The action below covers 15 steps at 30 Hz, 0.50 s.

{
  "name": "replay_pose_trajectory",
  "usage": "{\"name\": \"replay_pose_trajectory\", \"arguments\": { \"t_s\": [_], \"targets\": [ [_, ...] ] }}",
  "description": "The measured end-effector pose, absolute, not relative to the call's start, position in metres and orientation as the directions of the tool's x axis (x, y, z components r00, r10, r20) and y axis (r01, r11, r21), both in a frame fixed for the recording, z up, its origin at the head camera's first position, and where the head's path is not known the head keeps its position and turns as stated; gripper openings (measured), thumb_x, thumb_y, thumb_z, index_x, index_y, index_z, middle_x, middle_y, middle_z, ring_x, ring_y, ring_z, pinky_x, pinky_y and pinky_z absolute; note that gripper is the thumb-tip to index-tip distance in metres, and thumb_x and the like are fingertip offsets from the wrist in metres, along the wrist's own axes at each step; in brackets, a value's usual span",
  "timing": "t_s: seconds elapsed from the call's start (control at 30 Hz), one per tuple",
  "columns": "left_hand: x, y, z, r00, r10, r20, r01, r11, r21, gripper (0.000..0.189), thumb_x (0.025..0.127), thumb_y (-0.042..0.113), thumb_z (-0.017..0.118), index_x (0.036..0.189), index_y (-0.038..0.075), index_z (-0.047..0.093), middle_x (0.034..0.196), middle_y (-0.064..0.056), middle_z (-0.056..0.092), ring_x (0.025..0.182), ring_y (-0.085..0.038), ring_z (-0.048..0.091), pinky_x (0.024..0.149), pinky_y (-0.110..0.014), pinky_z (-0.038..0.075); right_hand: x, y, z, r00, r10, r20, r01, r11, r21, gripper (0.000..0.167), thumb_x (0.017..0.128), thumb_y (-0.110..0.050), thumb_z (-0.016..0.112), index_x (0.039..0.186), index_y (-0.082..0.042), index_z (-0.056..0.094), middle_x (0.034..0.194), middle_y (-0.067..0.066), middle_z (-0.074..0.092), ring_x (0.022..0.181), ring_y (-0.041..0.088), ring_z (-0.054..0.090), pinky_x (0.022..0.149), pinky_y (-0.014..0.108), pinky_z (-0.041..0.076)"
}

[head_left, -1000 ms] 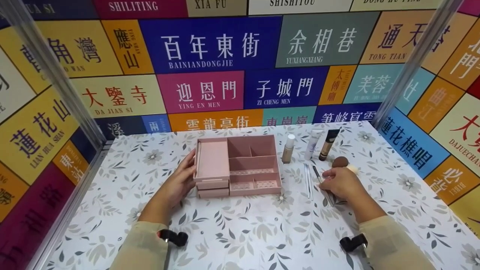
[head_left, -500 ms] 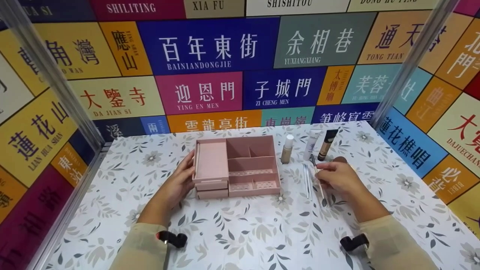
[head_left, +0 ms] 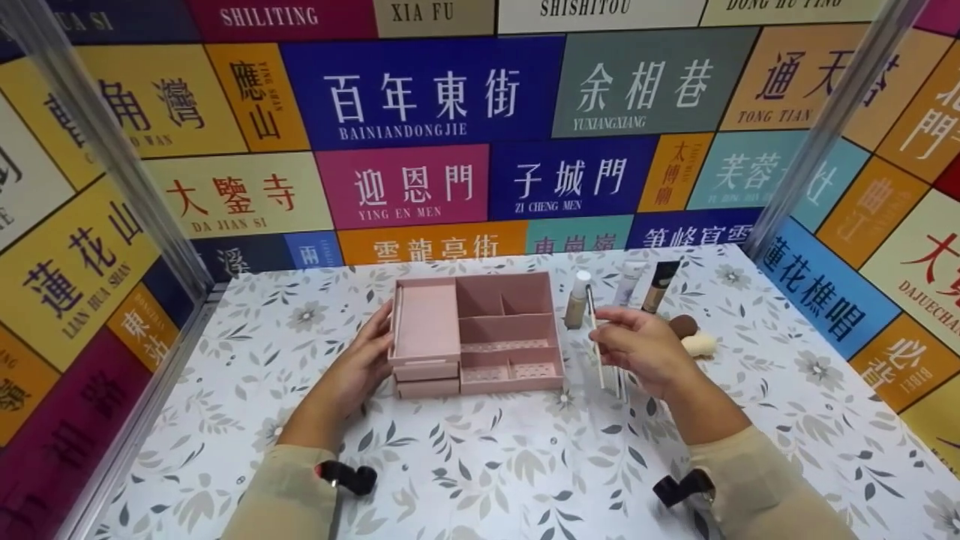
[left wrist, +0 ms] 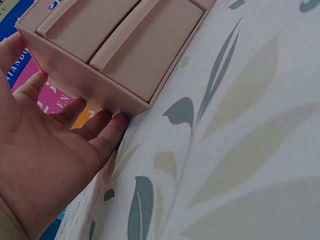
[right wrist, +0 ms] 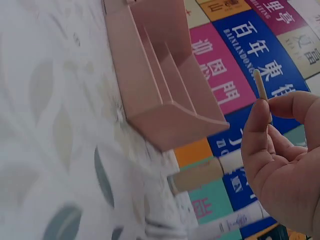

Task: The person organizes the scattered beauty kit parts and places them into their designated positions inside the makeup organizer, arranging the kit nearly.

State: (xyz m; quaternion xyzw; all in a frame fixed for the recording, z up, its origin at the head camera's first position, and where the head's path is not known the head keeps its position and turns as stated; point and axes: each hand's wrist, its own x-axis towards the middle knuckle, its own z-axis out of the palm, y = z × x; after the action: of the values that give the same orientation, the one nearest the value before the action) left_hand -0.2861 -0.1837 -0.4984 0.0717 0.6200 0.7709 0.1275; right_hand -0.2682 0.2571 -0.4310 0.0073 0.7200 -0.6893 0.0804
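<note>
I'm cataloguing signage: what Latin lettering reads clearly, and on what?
"SHILITING": burgundy panel
"XIA FU": tan panel
"SHISHITOU": white panel
"BAINIANDONGJIE": large blue panel
"YUXIANGXIANG": grey panel
"TONG TIAN": peach panel
"YING SHAN": orange panel
"DA JIAN SI": cream panel
"YING EN MEN": pink panel
"ZI CHENG MEN": smaller blue panel
"LIAN HUA SHAN": yellow panel
"BIBEI": ochre panel
Other Latin lettering: clipped, tiny or blurred; bottle, white tube print unreadable.

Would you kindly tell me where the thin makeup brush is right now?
In the head view, the thin makeup brush is pinched by the right hand, just right of the pink organizer and near the white-capped bottle.
</note>
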Motion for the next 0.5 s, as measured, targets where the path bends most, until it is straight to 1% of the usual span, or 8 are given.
{"name": "replay_pose_trajectory", "arguments": {
  "t_s": [0.1,0.2,0.27,0.43,0.5],
  "targets": [
    [-0.286,-0.183,-0.498,-0.957,0.285,-0.055,-0.114,-0.195,0.974,0.067,0.112,0.026,0.052,0.171,0.038,0.023,0.181,-0.003,0.015,0.163,-0.034,0.031,0.13,-0.052,0.033,-0.269,0.244,-0.428,-0.985,-0.134,-0.111,0.112,0.001,-0.994,0.053,0.101,-0.004,0.066,0.149,0.009,0.049,0.096,-0.003,0.072,0.079,0.011,0.069,0.076,0.024,0.063],
    [-0.287,-0.183,-0.498,-0.956,0.286,-0.061,-0.121,-0.195,0.973,0.068,0.111,0.027,0.053,0.171,0.04,0.023,0.181,-0.002,0.014,0.163,-0.034,0.031,0.131,-0.052,0.032,-0.271,0.232,-0.424,-0.98,-0.173,-0.1,0.107,-0.032,-0.994,0.056,0.101,-0.003,0.066,0.152,0.01,0.046,0.101,-0.001,0.072,0.081,0.012,0.072,0.077,0.025,0.063],
    [-0.287,-0.183,-0.499,-0.955,0.289,-0.063,-0.121,-0.19,0.974,0.068,0.112,0.028,0.053,0.171,0.04,0.023,0.181,-0.002,0.015,0.163,-0.032,0.031,0.13,-0.051,0.033,-0.272,0.223,-0.422,-0.975,-0.206,-0.089,0.103,-0.06,-0.993,0.055,0.101,-0.003,0.066,0.151,0.01,0.046,0.103,0.0,0.072,0.082,0.013,0.073,0.079,0.025,0.063],
    [-0.288,-0.184,-0.5,-0.957,0.282,-0.066,-0.122,-0.183,0.976,0.066,0.112,0.029,0.052,0.17,0.04,0.023,0.181,-0.001,0.016,0.163,-0.029,0.03,0.129,-0.05,0.034,-0.275,0.196,-0.418,-0.964,-0.256,-0.073,0.103,-0.107,-0.989,0.051,0.1,-0.001,0.065,0.148,0.01,0.048,0.102,0.001,0.071,0.083,0.013,0.071,0.078,0.025,0.062],
    [-0.288,-0.183,-0.5,-0.958,0.28,-0.067,-0.122,-0.184,0.975,0.066,0.112,0.029,0.052,0.171,0.04,0.023,0.181,-0.001,0.015,0.164,-0.031,0.029,0.13,-0.051,0.033,-0.277,0.185,-0.417,-0.961,-0.267,-0.076,0.108,-0.107,-0.988,0.052,0.099,0.0,0.066,0.148,0.009,0.049,0.103,0.001,0.07,0.083,0.012,0.069,0.077,0.025,0.062]
  ]
}}
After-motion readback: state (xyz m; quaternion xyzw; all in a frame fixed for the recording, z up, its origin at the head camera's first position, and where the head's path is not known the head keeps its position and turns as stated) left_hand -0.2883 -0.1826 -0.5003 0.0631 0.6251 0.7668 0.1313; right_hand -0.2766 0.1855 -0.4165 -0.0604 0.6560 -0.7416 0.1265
